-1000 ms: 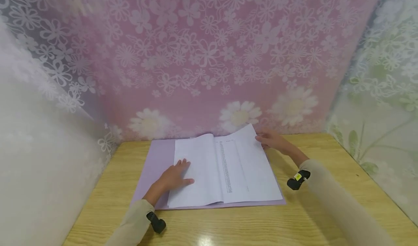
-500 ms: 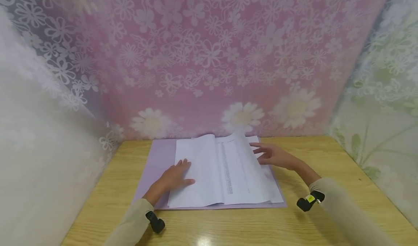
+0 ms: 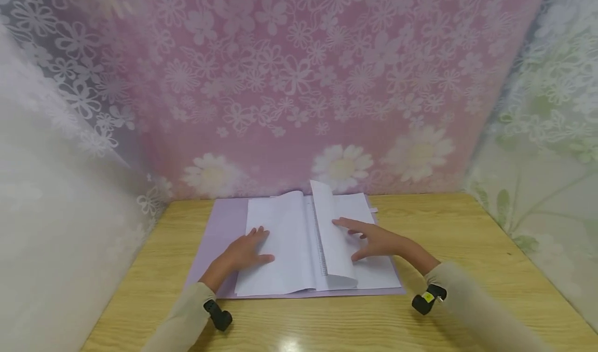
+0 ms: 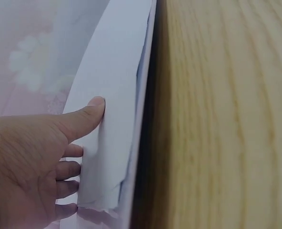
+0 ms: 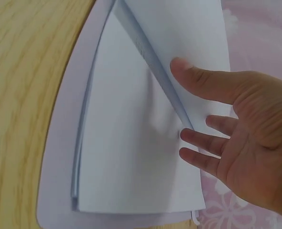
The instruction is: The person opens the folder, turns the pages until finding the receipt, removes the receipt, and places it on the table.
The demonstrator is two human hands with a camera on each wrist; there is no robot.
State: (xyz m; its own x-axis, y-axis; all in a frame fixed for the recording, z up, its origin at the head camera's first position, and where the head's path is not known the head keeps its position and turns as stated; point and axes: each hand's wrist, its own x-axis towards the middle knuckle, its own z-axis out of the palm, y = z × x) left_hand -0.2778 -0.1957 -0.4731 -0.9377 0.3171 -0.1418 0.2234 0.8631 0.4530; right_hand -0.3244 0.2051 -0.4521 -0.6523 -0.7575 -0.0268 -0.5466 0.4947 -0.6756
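A lilac folder (image 3: 224,222) lies spread on the table with white sheets inside. My left hand (image 3: 245,251) rests on the left-hand pages (image 3: 287,227), fingers apart; its thumb (image 4: 95,107) presses the paper in the left wrist view. In the middle a curling page (image 3: 329,238) stands half turned, its blank back towards the right and a column of print partly covered beneath. My right hand (image 3: 380,240) touches that page with extended fingers and thumb, over the blank right-hand sheet (image 5: 126,157). In the right wrist view its thumb (image 5: 193,78) lies against the raised page.
The wood-grain table (image 3: 299,326) reaches out in front and to both sides. Behind the folder rises a pink flowered curtain (image 3: 271,149), with pale sheeting (image 3: 60,238) on the left. A small white tab (image 3: 373,210) sticks out at the folder's right edge.
The right-hand page has been lifted and swept leftwards, now standing curled near the middle. My right hand has followed it left and let go of its edge. My left hand stays in place.
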